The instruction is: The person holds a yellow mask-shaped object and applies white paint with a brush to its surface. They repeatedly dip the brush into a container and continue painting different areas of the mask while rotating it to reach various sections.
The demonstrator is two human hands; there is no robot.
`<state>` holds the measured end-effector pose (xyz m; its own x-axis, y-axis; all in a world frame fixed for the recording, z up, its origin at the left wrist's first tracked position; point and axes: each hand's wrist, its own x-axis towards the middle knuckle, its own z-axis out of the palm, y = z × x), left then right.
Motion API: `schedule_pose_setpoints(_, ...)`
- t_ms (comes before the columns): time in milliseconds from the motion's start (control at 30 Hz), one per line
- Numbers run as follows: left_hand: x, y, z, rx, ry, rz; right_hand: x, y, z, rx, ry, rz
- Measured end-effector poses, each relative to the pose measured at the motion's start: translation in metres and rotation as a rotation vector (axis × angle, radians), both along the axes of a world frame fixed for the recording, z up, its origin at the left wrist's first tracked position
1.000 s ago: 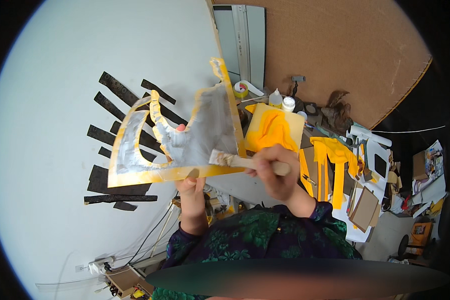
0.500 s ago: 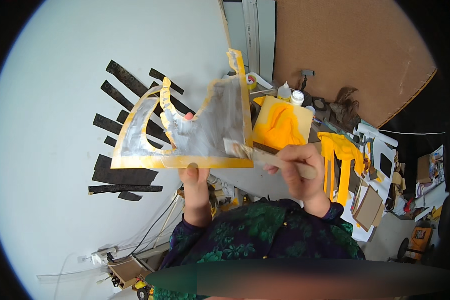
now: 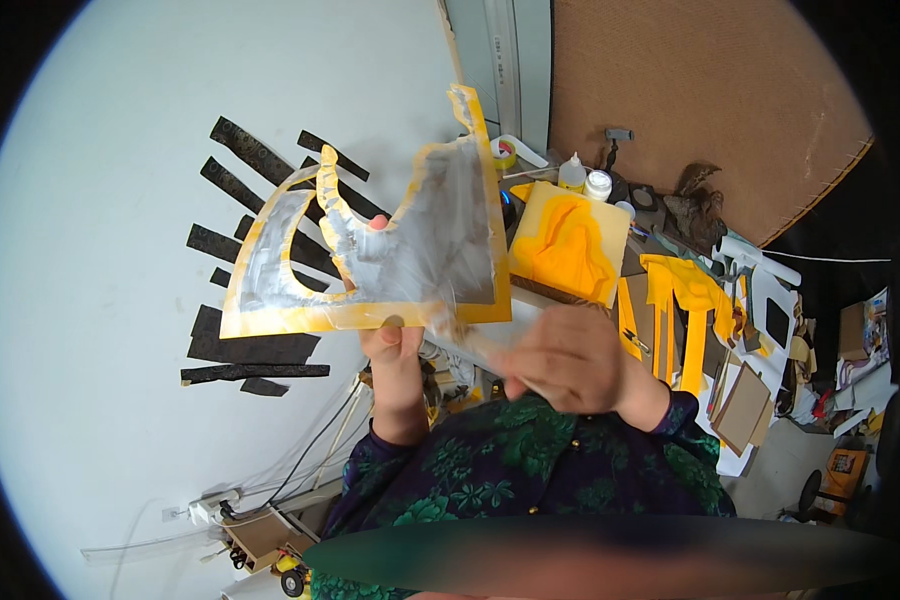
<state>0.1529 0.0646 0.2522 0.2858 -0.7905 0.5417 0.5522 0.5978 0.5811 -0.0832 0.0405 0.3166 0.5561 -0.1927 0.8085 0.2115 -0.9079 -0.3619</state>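
A flat cut-out panel [image 3: 450, 220], smeared grey with a yellow border, is held up before the wall. My left hand [image 3: 391, 348] grips its lower edge, thumb in front; a fingertip shows in the curved cut-out and the other fingers are hidden behind. My right hand [image 3: 575, 358], blurred by motion, is closed around the pale handle of a flat paintbrush [image 3: 467, 338]. Its bristles lie across the panel's lower yellow border, near the right corner, with the handle pointing down to the right.
Black strips [image 3: 270, 165] are stuck on the white wall. Right of the panel stand a pale board with yellow material [image 3: 570, 245], a white jar [image 3: 598, 185], a squeeze bottle [image 3: 572, 172] and a tape roll [image 3: 503, 153]. Yellow strips [image 3: 695, 300] and papers lie further right.
My right hand has moved left and down and turned over, taking the brush from the panel's grey area onto its lower border. The panel has risen slightly.
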Motion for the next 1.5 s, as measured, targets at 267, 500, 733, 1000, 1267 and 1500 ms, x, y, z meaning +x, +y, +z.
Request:
schedule_pose_setpoints(267,0.004,0.003,0.002,-0.009,0.028,-0.026,-0.011,-0.006,-0.008,0.041,0.033,-0.013)
schedule_pose_setpoints(500,0.003,0.002,0.007,-0.001,0.038,-0.04,-0.013,-0.013,-0.004,0.026,0.017,0.017)
schedule_pose_setpoints(733,0.008,0.004,0.009,-0.009,0.011,-0.109,-0.017,0.004,-0.008,0.902,-0.271,-0.086)
schedule_pose_setpoints(1000,0.003,0.002,0.015,-0.054,0.039,-0.076,-0.015,-0.024,-0.025,1.058,-0.266,0.08)
schedule_pose_setpoints(1267,0.009,0.003,0.008,-0.07,0.085,-0.113,-0.016,-0.013,-0.017,0.823,-0.249,-0.06)
schedule_pose_setpoints(1500,0.015,0.003,0.011,-0.068,0.114,-0.098,-0.018,-0.007,0.007,-0.01,0.052,0.055)
